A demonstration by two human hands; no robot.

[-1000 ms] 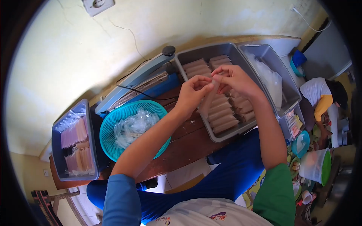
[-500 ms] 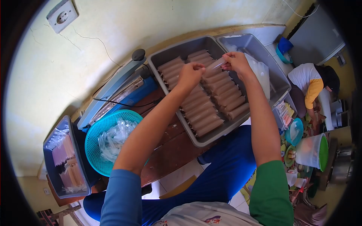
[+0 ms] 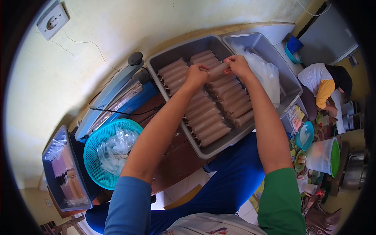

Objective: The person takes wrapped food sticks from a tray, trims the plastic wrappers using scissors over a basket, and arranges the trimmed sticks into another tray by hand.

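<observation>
A brown tube-shaped packet in clear plastic (image 3: 219,70) spans the gap between my two hands, over the grey tub (image 3: 197,150). Its left end is pinched by my left hand (image 3: 197,75), its right end by my right hand (image 3: 239,66); both hands are closed. Below them, several similar brown tube packets (image 3: 203,117) lie side by side in two rows in the tub. My forearms cross over the tub's near side, and my hands hide part of the rows.
Left stand a long-armed bag sealer (image 3: 113,94), a turquoise basket (image 3: 89,156) of clear plastic and a dark tub (image 3: 58,188) of wrapped packets. A second grey tub (image 3: 288,86) holds plastic bags (image 3: 268,78). At far right, a person (image 3: 323,84) bends over containers.
The held packet has come down and left, closer to the rows, and looks browner than before. My hands moved with it. The camera view has shifted slightly.
</observation>
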